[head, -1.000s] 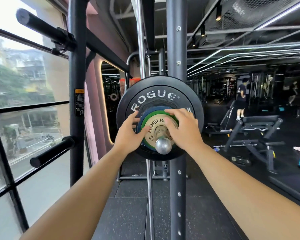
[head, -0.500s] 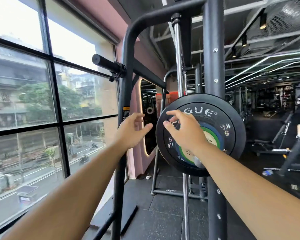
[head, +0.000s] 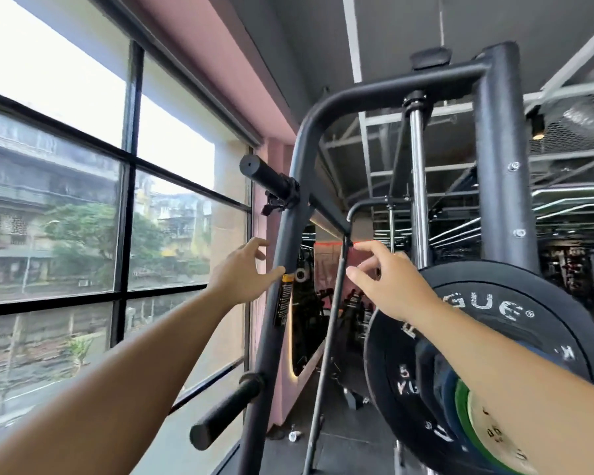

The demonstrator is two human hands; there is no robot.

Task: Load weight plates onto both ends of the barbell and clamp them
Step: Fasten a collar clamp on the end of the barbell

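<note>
By the rack upright (head: 271,341), left hand (head: 235,275), right hand (head: 388,286) spread, empty; plates (head: 494,303) part-hidden by forearm (head: 501,368)

The scene is seen through a single wide-angle camera worn on the head, aimed forward along both outstretched arms. The left hand (head: 240,272) and right hand (head: 388,286) are framed near the middle. A window (head: 83,200) is taken in beyond the left hand, a rack post (head: 278,341) between the hands, and a weight plate (head: 494,303) close by, below the right hand.
</note>
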